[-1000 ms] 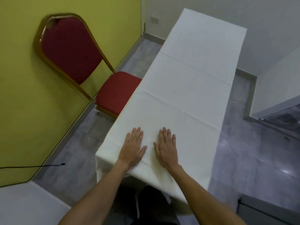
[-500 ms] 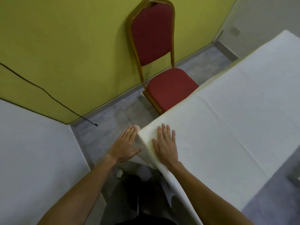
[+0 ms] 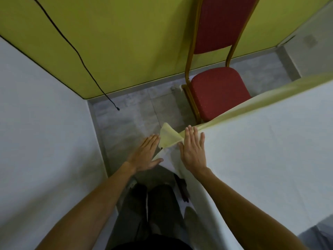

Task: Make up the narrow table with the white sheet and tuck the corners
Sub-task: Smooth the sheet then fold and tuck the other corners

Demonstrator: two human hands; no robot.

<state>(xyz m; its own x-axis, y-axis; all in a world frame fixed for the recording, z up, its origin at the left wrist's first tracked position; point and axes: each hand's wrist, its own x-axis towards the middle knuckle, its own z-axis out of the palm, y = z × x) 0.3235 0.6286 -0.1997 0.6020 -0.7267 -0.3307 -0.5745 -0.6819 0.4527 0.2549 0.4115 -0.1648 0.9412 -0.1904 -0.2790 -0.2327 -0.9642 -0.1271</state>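
Observation:
The white sheet (image 3: 266,145) covers the narrow table and fills the right half of the view. At the table's near left corner a loose flap of the sheet (image 3: 167,139) sticks out sideways past the edge. My right hand (image 3: 193,150) lies flat, fingers straight, on the sheet right at that corner. My left hand (image 3: 146,154) is off the table to the left, fingers straight, its fingertips beside the flap and its thumb against the hanging cloth. The table's own surface and legs are hidden under the sheet.
A red padded chair (image 3: 218,92) with a gold frame stands against the yellow wall, close to the table's left side. A black cable (image 3: 84,64) hangs down that wall to the grey tiled floor (image 3: 129,112). A white wall (image 3: 45,141) is close on my left.
My view has swung left to the table's near left corner. My left hand has slid off the top to the side, and a flap of sheet now sticks out there.

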